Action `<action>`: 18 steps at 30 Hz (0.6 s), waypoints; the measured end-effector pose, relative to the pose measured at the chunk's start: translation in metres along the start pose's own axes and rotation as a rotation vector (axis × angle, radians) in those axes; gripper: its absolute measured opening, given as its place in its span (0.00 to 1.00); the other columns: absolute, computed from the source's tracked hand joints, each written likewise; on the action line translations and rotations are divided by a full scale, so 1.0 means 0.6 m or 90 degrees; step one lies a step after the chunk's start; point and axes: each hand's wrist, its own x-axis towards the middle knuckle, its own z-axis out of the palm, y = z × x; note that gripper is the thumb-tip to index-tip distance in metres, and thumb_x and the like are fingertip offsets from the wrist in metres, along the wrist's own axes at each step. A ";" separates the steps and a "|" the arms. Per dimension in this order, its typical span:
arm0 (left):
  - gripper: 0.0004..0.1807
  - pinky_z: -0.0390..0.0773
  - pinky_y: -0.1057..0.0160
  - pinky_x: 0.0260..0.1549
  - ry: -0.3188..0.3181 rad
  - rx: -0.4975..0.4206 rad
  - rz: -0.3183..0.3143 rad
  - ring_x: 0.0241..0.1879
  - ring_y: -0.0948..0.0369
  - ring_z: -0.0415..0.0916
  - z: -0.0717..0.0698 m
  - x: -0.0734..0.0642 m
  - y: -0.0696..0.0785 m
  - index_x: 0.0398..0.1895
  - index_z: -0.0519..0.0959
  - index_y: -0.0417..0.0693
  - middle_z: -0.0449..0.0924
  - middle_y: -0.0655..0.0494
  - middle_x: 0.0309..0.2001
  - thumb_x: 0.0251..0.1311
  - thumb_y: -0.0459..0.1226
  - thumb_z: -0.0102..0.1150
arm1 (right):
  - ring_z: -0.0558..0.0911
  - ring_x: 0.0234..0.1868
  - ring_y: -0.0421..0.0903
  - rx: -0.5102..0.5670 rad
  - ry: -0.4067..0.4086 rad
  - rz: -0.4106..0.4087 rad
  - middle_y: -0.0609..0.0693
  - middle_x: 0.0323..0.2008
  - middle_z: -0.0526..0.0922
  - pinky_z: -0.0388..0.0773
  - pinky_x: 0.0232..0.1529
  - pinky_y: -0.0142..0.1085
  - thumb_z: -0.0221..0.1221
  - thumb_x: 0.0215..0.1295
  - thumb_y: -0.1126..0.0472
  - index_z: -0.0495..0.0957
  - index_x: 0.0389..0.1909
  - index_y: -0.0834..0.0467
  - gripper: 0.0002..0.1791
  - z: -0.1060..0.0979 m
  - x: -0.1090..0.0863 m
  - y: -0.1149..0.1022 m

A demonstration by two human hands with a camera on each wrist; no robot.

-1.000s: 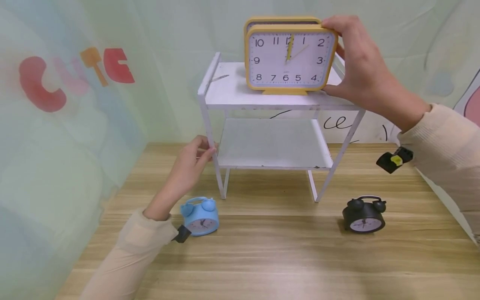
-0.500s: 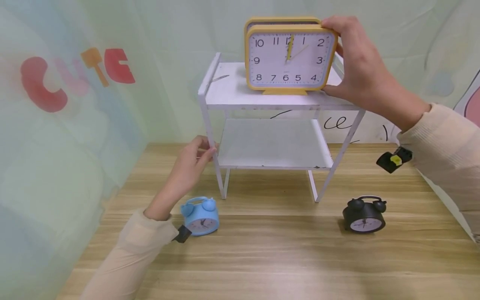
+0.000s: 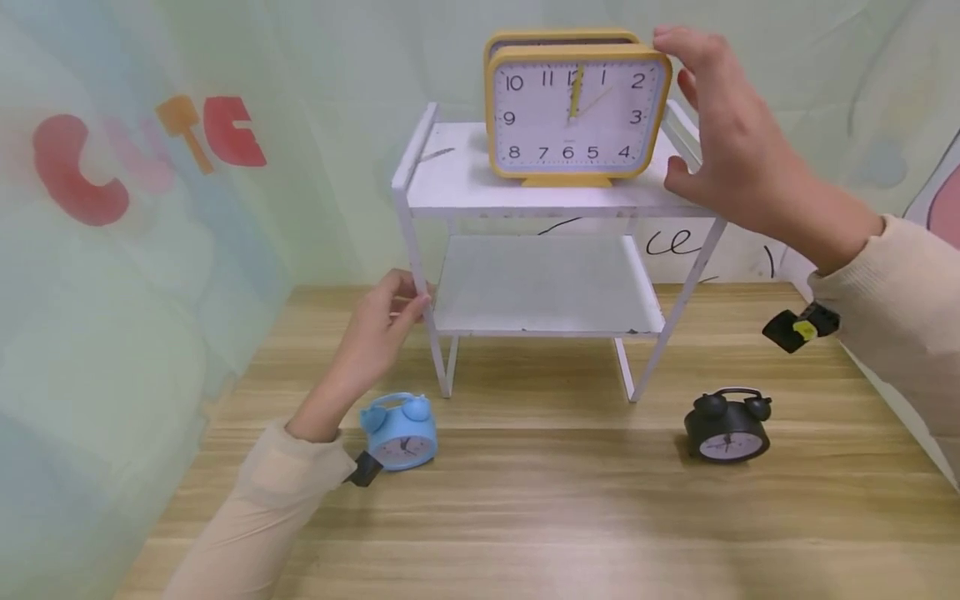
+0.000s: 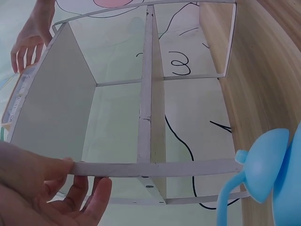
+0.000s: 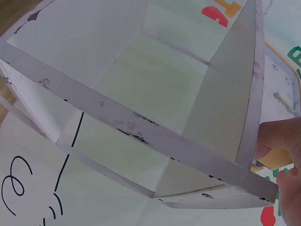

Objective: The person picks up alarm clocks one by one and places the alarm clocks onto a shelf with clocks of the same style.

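A yellow-framed rectangular clock (image 3: 570, 117) stands upright on the top tier of a white two-tier shelf (image 3: 551, 287). Right behind it shows the edge of a second yellow-framed clock (image 3: 525, 36), mostly hidden. My right hand (image 3: 738, 146) is at the front clock's right side, its fingers and thumb spread apart and a small gap showing beside the frame. With my left hand (image 3: 375, 325) I pinch the shelf's front left leg between thumb and fingers; the left wrist view shows the thumb on this leg (image 4: 122, 169) and the fingertips beyond it.
On the wooden tabletop (image 3: 525, 517), a blue twin-bell alarm clock (image 3: 405, 437) stands beside my left forearm. A black twin-bell alarm clock (image 3: 727, 429) stands to the right of the shelf. A painted cloth backdrop (image 3: 360, 167) hangs close behind and along the left.
My right hand has let go of the front yellow clock and moved slightly right, its thumb coming away from the frame. The left hand keeps its hold on the shelf leg.
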 end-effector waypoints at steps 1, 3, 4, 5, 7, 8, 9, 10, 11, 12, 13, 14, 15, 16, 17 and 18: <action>0.10 0.81 0.48 0.51 0.002 0.000 0.002 0.49 0.42 0.80 0.000 -0.001 0.000 0.51 0.71 0.29 0.78 0.35 0.48 0.74 0.31 0.50 | 0.54 0.75 0.45 -0.001 0.001 -0.008 0.60 0.73 0.55 0.56 0.72 0.40 0.58 0.38 0.93 0.53 0.69 0.69 0.52 -0.001 -0.002 -0.002; 0.11 0.81 0.47 0.51 0.003 0.004 0.000 0.49 0.42 0.80 -0.001 -0.001 0.000 0.51 0.71 0.30 0.78 0.36 0.48 0.74 0.31 0.50 | 0.54 0.75 0.46 -0.004 -0.001 -0.035 0.63 0.73 0.55 0.56 0.72 0.40 0.57 0.38 0.94 0.52 0.69 0.70 0.51 -0.004 -0.007 -0.004; 0.11 0.81 0.47 0.52 0.001 0.005 -0.002 0.49 0.43 0.79 -0.001 -0.002 0.000 0.52 0.71 0.30 0.78 0.37 0.49 0.74 0.31 0.50 | 0.54 0.75 0.46 0.000 0.004 -0.038 0.63 0.73 0.55 0.56 0.72 0.41 0.56 0.38 0.94 0.53 0.68 0.71 0.51 -0.005 -0.010 -0.007; 0.12 0.80 0.48 0.52 0.000 0.007 -0.007 0.50 0.43 0.79 -0.002 -0.002 0.000 0.53 0.71 0.31 0.78 0.38 0.49 0.74 0.32 0.51 | 0.54 0.75 0.47 0.003 0.009 -0.042 0.63 0.72 0.55 0.56 0.72 0.41 0.55 0.38 0.94 0.53 0.68 0.71 0.50 -0.007 -0.012 -0.009; 0.15 0.79 0.47 0.54 -0.005 0.010 -0.021 0.51 0.44 0.78 -0.005 -0.004 0.000 0.55 0.70 0.32 0.77 0.39 0.51 0.75 0.35 0.51 | 0.53 0.76 0.47 0.002 0.018 -0.046 0.64 0.72 0.55 0.56 0.72 0.42 0.53 0.38 0.94 0.54 0.68 0.72 0.49 -0.010 -0.018 -0.014; 0.16 0.78 0.47 0.55 -0.010 0.012 -0.029 0.53 0.44 0.77 -0.007 -0.005 0.000 0.56 0.69 0.32 0.77 0.39 0.52 0.76 0.37 0.50 | 0.53 0.76 0.47 0.005 0.024 -0.042 0.63 0.72 0.55 0.56 0.72 0.42 0.52 0.38 0.95 0.54 0.67 0.72 0.48 -0.011 -0.021 -0.018; 0.18 0.77 0.46 0.57 -0.014 0.013 -0.037 0.53 0.44 0.76 -0.010 -0.006 -0.001 0.58 0.69 0.33 0.76 0.39 0.53 0.76 0.40 0.50 | 0.54 0.75 0.47 0.008 0.032 -0.038 0.62 0.72 0.56 0.56 0.72 0.42 0.51 0.39 0.95 0.55 0.67 0.72 0.48 -0.012 -0.024 -0.022; 0.20 0.75 0.45 0.58 -0.018 0.016 -0.047 0.54 0.44 0.75 -0.014 -0.008 -0.001 0.59 0.68 0.33 0.75 0.39 0.54 0.77 0.42 0.48 | 0.54 0.75 0.48 0.008 0.043 -0.040 0.62 0.72 0.56 0.57 0.72 0.43 0.51 0.39 0.94 0.56 0.66 0.72 0.46 -0.012 -0.027 -0.026; 0.23 0.74 0.44 0.58 -0.023 0.022 -0.058 0.55 0.44 0.74 -0.018 -0.010 -0.001 0.60 0.68 0.33 0.75 0.39 0.55 0.77 0.45 0.47 | 0.55 0.75 0.50 0.002 0.052 -0.051 0.64 0.71 0.57 0.57 0.72 0.44 0.50 0.40 0.94 0.56 0.65 0.73 0.44 -0.013 -0.030 -0.029; 0.25 0.73 0.43 0.59 -0.028 0.028 -0.069 0.56 0.43 0.74 -0.023 -0.011 0.000 0.60 0.67 0.33 0.75 0.38 0.56 0.78 0.47 0.45 | 0.57 0.74 0.52 -0.005 0.067 -0.065 0.65 0.70 0.58 0.58 0.72 0.44 0.50 0.42 0.93 0.57 0.64 0.73 0.42 -0.012 -0.033 -0.032; 0.26 0.72 0.42 0.59 -0.036 0.040 -0.079 0.56 0.43 0.73 -0.028 -0.013 0.001 0.60 0.67 0.33 0.75 0.38 0.57 0.78 0.49 0.43 | 0.58 0.73 0.54 -0.012 0.082 -0.079 0.66 0.68 0.60 0.59 0.71 0.44 0.49 0.44 0.92 0.58 0.63 0.74 0.39 -0.012 -0.036 -0.036; 0.27 0.72 0.41 0.58 -0.046 0.054 -0.088 0.57 0.42 0.73 -0.034 -0.014 0.001 0.61 0.67 0.33 0.74 0.37 0.57 0.78 0.50 0.42 | 0.60 0.72 0.57 -0.020 0.101 -0.094 0.68 0.67 0.61 0.60 0.71 0.44 0.49 0.47 0.91 0.59 0.61 0.74 0.36 -0.011 -0.040 -0.039; 0.27 0.72 0.40 0.58 -0.059 0.070 -0.094 0.57 0.42 0.73 -0.039 -0.016 0.002 0.60 0.68 0.32 0.75 0.37 0.57 0.78 0.50 0.42 | 0.62 0.70 0.59 -0.025 0.122 -0.105 0.68 0.65 0.63 0.62 0.70 0.45 0.49 0.49 0.89 0.60 0.60 0.74 0.33 -0.010 -0.044 -0.041; 0.27 0.73 0.40 0.57 -0.074 0.089 -0.102 0.56 0.41 0.73 -0.044 -0.018 0.003 0.60 0.69 0.32 0.75 0.37 0.56 0.78 0.50 0.42 | 0.65 0.68 0.61 -0.030 0.143 -0.117 0.69 0.63 0.65 0.64 0.70 0.45 0.49 0.52 0.88 0.61 0.58 0.74 0.30 -0.008 -0.048 -0.044; 0.26 0.74 0.40 0.55 -0.092 0.108 -0.107 0.55 0.41 0.74 -0.049 -0.020 0.003 0.59 0.70 0.32 0.76 0.37 0.55 0.78 0.49 0.43 | 0.67 0.66 0.62 -0.035 0.163 -0.123 0.69 0.62 0.66 0.66 0.69 0.45 0.50 0.54 0.86 0.62 0.57 0.74 0.27 -0.006 -0.052 -0.046; 0.25 0.76 0.41 0.54 -0.112 0.128 -0.108 0.54 0.42 0.74 -0.053 -0.022 0.002 0.57 0.72 0.32 0.77 0.37 0.54 0.78 0.47 0.45 | 0.69 0.64 0.62 -0.037 0.180 -0.125 0.69 0.60 0.68 0.68 0.68 0.45 0.51 0.56 0.85 0.63 0.56 0.74 0.25 -0.005 -0.057 -0.048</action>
